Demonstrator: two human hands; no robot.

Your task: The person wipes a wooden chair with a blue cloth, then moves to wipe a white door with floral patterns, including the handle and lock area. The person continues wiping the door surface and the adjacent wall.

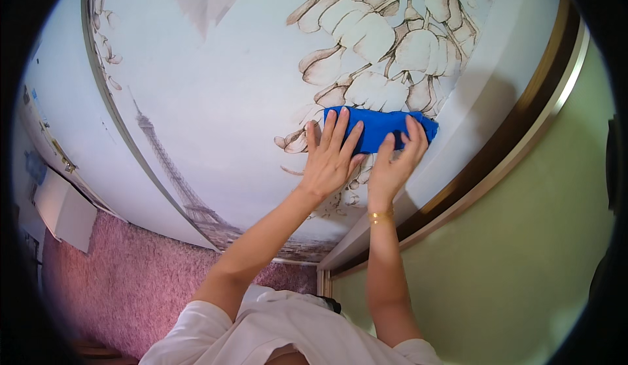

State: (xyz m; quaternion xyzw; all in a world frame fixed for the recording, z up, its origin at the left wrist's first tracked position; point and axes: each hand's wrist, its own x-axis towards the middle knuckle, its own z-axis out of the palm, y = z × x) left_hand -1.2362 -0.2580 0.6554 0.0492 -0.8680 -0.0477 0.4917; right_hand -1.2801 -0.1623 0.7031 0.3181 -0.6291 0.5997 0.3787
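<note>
A folded blue cloth lies against a white sliding door panel printed with flowers and a lattice tower. My left hand rests flat with spread fingers on the cloth's left part, its index and middle fingertips near the top edge. On the cloth's right part are the bent fingers of my right hand, touching it close to the panel's edge. A gold-coloured bracelet circles my right wrist. Whether either hand grips the cloth or only presses on it cannot be told.
Right of the panel run a pale frame, a dark brown groove and a light strip beside a green wall. A pink shaggy carpet covers the floor at the lower left. A white box-like object stands at the far left.
</note>
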